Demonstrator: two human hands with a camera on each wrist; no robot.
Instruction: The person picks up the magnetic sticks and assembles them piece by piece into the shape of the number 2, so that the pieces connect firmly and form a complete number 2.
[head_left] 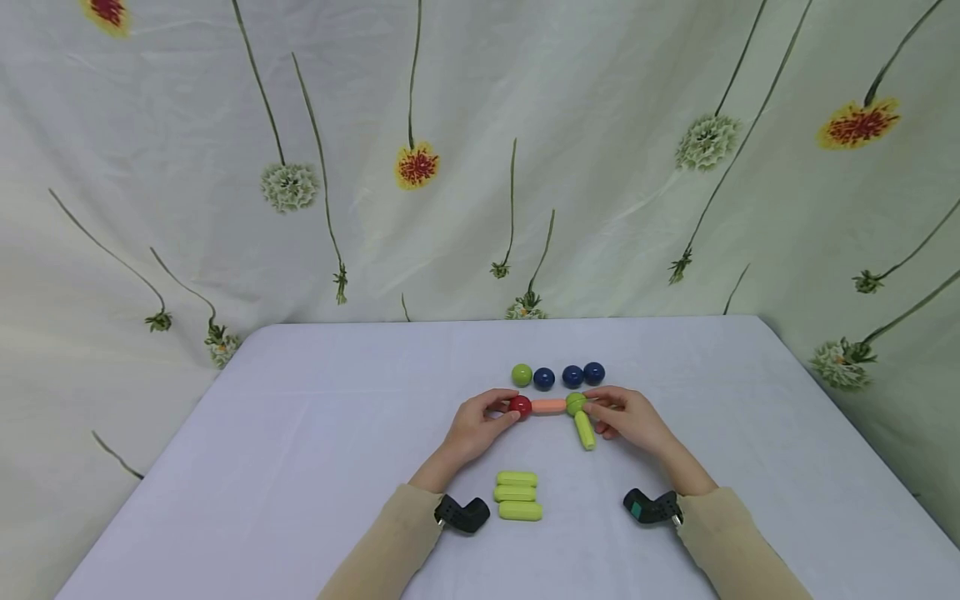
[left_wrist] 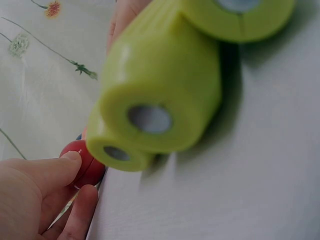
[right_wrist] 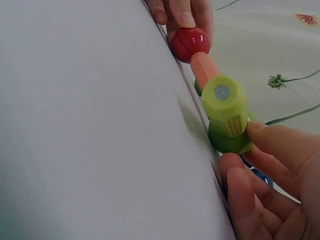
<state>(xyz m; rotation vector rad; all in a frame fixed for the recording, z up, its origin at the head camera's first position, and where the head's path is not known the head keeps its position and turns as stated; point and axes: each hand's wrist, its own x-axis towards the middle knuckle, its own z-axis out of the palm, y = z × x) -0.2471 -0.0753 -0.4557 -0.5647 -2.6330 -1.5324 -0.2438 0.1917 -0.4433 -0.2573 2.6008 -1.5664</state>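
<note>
A red ball [head_left: 520,407] is pinched between the thumb and fingers of my left hand [head_left: 477,425]. From it an orange rod [head_left: 549,406] runs right to a green ball [head_left: 575,403], which my right hand [head_left: 628,417] pinches at its right side. A lime-green rod [head_left: 585,431] is joined to that green ball and points toward me. In the right wrist view, the lime-green rod [right_wrist: 225,100] shows a round metal end, and the red ball [right_wrist: 190,44] touches the orange rod [right_wrist: 204,70].
Behind the hands, a loose green ball [head_left: 522,375] and several dark blue balls [head_left: 573,377] stand in a row. Three lime-green rods [head_left: 517,494] lie side by side between my forearms on the white table [head_left: 337,458]. A flowered cloth [head_left: 465,208] hangs behind.
</note>
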